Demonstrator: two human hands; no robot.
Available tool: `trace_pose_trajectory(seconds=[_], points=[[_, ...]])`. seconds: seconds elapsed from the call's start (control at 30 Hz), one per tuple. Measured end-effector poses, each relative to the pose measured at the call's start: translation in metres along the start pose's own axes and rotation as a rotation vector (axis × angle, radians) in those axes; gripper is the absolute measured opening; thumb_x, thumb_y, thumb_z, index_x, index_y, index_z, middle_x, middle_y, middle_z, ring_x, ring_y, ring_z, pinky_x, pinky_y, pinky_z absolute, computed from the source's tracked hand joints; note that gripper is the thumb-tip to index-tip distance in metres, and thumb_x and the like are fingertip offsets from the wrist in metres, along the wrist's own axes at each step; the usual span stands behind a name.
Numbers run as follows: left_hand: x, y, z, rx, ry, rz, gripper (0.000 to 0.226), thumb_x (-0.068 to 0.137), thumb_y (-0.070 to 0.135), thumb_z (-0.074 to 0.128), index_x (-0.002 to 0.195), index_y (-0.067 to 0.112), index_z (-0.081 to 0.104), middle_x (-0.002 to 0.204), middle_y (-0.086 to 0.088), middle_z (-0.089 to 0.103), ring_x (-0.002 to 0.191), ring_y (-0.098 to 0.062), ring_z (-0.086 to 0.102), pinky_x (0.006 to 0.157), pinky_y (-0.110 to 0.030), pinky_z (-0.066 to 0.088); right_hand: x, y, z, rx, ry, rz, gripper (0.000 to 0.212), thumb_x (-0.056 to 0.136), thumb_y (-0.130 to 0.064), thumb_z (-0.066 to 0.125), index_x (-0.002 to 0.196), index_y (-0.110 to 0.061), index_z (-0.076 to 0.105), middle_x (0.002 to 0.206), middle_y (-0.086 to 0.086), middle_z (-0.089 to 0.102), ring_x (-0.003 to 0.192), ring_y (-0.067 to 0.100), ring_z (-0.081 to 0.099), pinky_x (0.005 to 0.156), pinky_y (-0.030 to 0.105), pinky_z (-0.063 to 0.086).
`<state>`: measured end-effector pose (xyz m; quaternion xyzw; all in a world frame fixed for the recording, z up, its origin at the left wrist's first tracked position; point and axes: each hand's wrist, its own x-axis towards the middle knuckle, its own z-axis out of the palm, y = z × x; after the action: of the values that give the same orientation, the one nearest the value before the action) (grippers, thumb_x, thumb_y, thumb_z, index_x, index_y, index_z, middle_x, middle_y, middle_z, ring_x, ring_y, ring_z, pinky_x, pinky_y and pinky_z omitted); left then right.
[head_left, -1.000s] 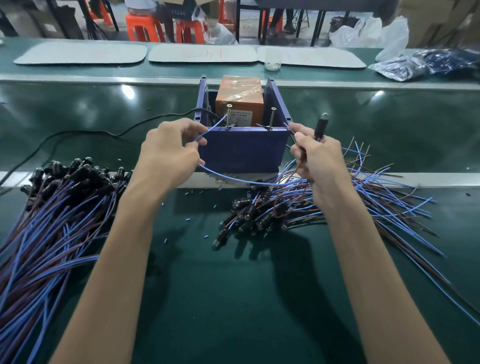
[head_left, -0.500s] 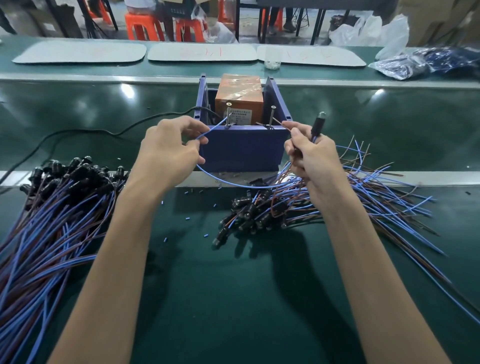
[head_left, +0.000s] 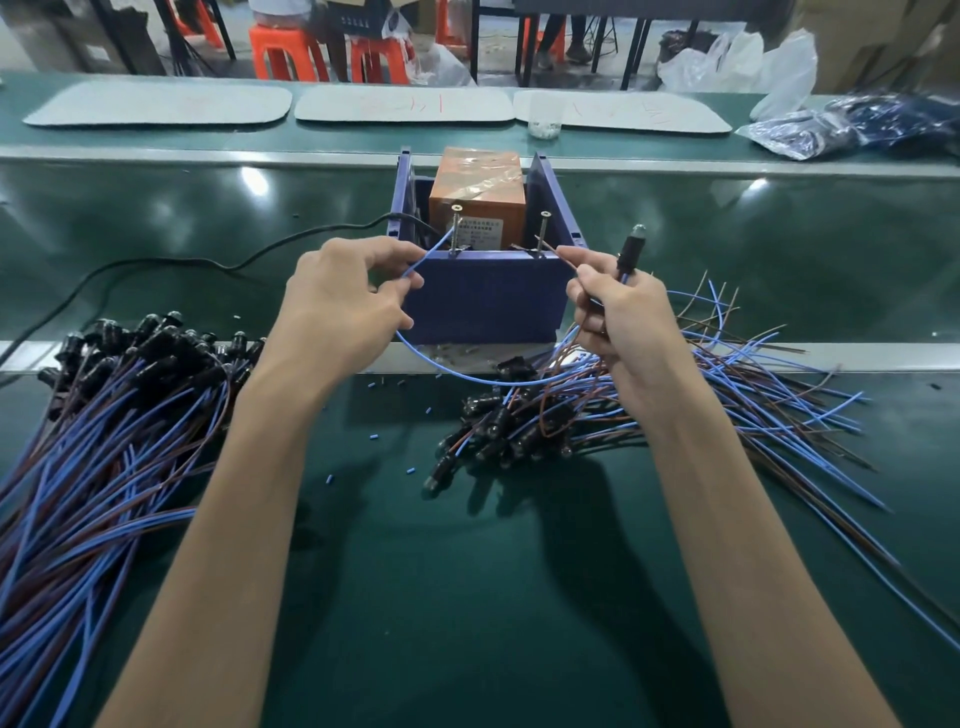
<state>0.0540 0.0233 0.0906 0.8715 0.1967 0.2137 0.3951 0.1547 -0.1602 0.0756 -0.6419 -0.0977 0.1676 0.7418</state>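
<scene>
My left hand (head_left: 345, 306) pinches a blue wire (head_left: 467, 378) whose end points up at the left screw post (head_left: 456, 228) of a blue box fixture (head_left: 488, 296). The wire sags in a loop across to my right hand (head_left: 621, 319). That hand grips the black indicator lamp (head_left: 629, 249) upright and pinches its brown wire (head_left: 567, 260), whose tip reaches toward the right screw post (head_left: 543, 234). An orange taped block (head_left: 478, 195) sits inside the fixture.
A big bundle of lamps with blue and brown wires (head_left: 98, 441) lies at the left, a smaller pile (head_left: 597, 415) under my right hand. A black cable (head_left: 208, 265) runs off left from the fixture. White mats (head_left: 405, 104) and plastic bags (head_left: 857, 124) lie at the back.
Both hands have edged slightly inward and up toward the fixture's posts; the wire tips now lie closer to the screws. Grips are unchanged.
</scene>
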Motion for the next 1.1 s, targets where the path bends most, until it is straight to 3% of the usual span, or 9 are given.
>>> trace_pose_trajectory(seconds=[0.23,0.43,0.67,0.87,1.1], points=[[-0.0007,0.0007,0.0028,0.023,0.008,-0.008,0.026,0.091,0.010,0.059,0.102,0.031,0.070,0.082,0.019,0.067,0.049,0.005,0.061,0.049,-0.002,0.036,0.0000,0.0018,0.0006,0.014,-0.024,-0.021,0.026,0.102,-0.005,0.039,0.113,-0.012,0.061,0.066,-0.003,0.048,0.044,0.001,0.030,0.037,0.011,0.025],[-0.0013,0.0014,0.0054,0.010,0.005,0.013,0.026,0.090,0.012,0.059,0.100,0.034,0.069,0.082,0.019,0.067,0.049,0.003,0.062,0.060,-0.016,0.043,0.0005,0.0027,-0.0002,0.006,-0.020,-0.025,0.027,0.102,-0.005,0.039,0.114,-0.012,0.061,0.065,-0.005,0.048,0.045,0.001,0.031,0.038,0.012,0.025],[0.0006,-0.0013,0.0044,0.016,-0.004,0.000,0.025,0.091,0.011,0.060,0.103,0.031,0.069,0.082,0.019,0.067,0.049,0.003,0.061,0.049,-0.003,0.036,0.0003,0.0025,-0.0011,0.000,-0.036,-0.017,0.028,0.102,-0.006,0.037,0.114,-0.013,0.062,0.063,-0.005,0.043,0.043,0.002,0.027,0.037,0.011,0.024],[0.0000,-0.0007,0.0029,0.018,-0.022,0.011,0.025,0.090,0.009,0.061,0.098,0.031,0.070,0.081,0.018,0.068,0.050,0.000,0.062,0.055,-0.014,0.041,0.0004,0.0021,-0.0029,0.014,-0.031,-0.010,0.028,0.102,-0.007,0.038,0.116,-0.010,0.062,0.061,-0.005,0.039,0.042,0.001,0.025,0.036,0.011,0.022],[-0.0007,-0.0006,0.0003,0.002,-0.037,0.012,0.025,0.091,0.007,0.060,0.095,0.030,0.070,0.077,0.019,0.066,0.050,-0.001,0.064,0.048,-0.004,0.036,0.0006,0.0021,-0.0045,0.003,-0.020,-0.008,0.030,0.102,-0.008,0.037,0.114,-0.011,0.064,0.060,-0.006,0.036,0.042,0.002,0.024,0.036,0.011,0.022]])
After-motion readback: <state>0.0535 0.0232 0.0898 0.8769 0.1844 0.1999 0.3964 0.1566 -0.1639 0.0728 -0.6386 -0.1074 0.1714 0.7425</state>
